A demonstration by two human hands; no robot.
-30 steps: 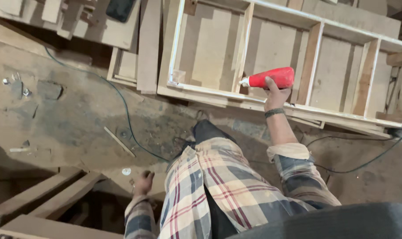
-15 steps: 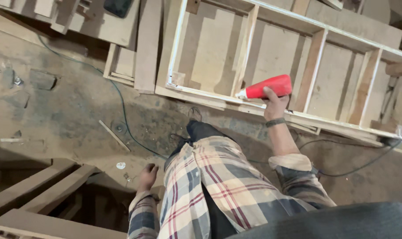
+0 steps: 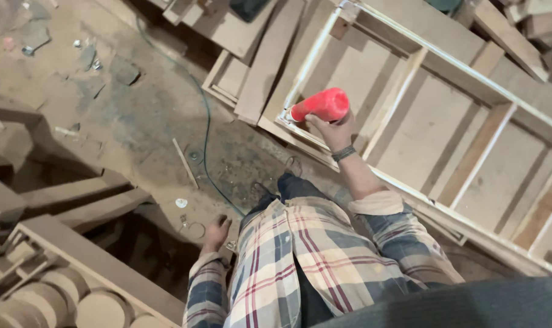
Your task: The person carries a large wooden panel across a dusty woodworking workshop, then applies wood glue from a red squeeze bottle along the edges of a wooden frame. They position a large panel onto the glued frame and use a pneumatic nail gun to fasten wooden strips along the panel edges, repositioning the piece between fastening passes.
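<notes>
One red bottle (image 3: 320, 105) in right hand (image 3: 333, 130) | wooden frame (image 3: 446, 121) beneath | cable (image 3: 206, 140) nearby

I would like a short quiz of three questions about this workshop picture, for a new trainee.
1. True or false: the right hand holds a red bottle.
2. The bottle's tip touches which part of the wooden frame? A) its white-lined corner B) its far end C) nothing
3. What does the left hand hold?

Key: 1. True. 2. A. 3. Nothing; it hangs down at the person's side, above the dusty floor.
</notes>
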